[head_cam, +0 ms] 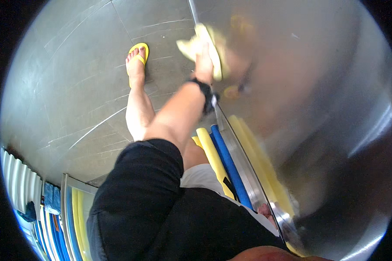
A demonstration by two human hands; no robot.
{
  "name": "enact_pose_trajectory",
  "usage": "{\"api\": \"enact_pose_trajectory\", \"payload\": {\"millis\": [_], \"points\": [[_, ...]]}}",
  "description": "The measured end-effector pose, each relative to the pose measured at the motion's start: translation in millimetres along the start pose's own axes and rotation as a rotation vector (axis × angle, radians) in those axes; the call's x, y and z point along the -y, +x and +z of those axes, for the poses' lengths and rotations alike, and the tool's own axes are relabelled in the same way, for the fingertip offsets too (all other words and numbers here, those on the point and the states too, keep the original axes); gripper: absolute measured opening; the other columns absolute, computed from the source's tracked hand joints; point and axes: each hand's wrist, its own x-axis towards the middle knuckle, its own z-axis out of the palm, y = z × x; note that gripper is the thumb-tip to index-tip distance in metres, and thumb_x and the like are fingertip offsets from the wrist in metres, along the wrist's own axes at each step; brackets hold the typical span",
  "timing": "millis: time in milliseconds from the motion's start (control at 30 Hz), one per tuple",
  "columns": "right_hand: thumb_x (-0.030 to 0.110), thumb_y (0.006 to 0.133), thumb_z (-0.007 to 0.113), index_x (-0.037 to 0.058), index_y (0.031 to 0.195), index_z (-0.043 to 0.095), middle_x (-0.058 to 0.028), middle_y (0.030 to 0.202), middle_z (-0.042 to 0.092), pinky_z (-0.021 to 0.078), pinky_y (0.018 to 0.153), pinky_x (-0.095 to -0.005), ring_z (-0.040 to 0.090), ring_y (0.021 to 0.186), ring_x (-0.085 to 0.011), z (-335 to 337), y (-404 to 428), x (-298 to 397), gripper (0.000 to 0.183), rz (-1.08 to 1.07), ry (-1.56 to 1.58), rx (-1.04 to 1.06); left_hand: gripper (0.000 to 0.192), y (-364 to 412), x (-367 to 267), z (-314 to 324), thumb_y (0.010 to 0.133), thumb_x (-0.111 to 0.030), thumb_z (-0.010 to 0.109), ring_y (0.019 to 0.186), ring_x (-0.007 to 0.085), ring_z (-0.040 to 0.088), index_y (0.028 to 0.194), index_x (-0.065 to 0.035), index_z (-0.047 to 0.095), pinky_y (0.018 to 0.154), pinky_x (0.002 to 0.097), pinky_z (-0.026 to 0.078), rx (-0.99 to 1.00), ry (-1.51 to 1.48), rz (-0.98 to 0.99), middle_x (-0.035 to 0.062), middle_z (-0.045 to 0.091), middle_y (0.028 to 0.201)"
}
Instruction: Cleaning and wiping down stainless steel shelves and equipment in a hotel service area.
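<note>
My left hand is pressed on a pale yellow cloth at the edge of a shiny stainless steel panel. The cloth and fingers are blurred, and a loose corner of the cloth sticks out to the left. A black band with a light-coloured part circles the left wrist. Lower down, only a few fingers of my right hand show beside the panel's edge; the rest is hidden behind my black shirt. Whether those fingers grip the edge cannot be told.
Along the panel's near side stand a yellow roll and a blue roll, mirrored in the steel. My foot in a yellow flip-flop stands on grey tiles. At lower left are a white ribbed object and upright yellow and blue items.
</note>
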Motion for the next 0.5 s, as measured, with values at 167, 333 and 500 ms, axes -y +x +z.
{"api": "enact_pose_trajectory", "payload": {"millis": [167,333,500], "points": [[0.021,0.087,0.061,0.0055,0.135,0.043,-0.0069,0.136,0.05,0.0372,0.104,-0.0433,0.047,0.124,-0.0222,-5,10,-8,0.053,-0.015,-0.006,0.022,0.068,-145,140,-56,0.092,-0.055,0.041,0.116,0.0253,0.052,0.135,-0.0028,0.042,0.099,0.0375,0.04,-0.103,-0.259,-0.594,0.0116,0.052,0.131],[0.022,0.086,0.063,0.0049,0.135,0.042,-0.0068,0.136,0.049,0.0364,0.105,-0.0433,0.047,0.125,-0.0224,-12,-6,-5,0.056,-0.036,0.006,0.041,0.058,-152,76,-7,0.093,-0.049,0.044,0.106,0.0241,0.056,0.127,-0.0019,0.048,0.094,0.0372,0.042,-0.063,-0.318,-0.513,0.009,0.06,0.116],[0.022,0.088,0.058,0.006,0.136,0.041,-0.0067,0.141,0.044,0.0322,0.108,-0.0432,0.043,0.128,-0.0223,-18,10,-8,0.054,-0.031,0.055,0.169,0.034,-152,-93,89,0.095,-0.03,0.049,0.084,0.016,0.062,0.108,-0.0012,0.058,0.071,0.0298,0.05,0.163,-0.066,0.172,0.0062,0.064,0.097]]}}
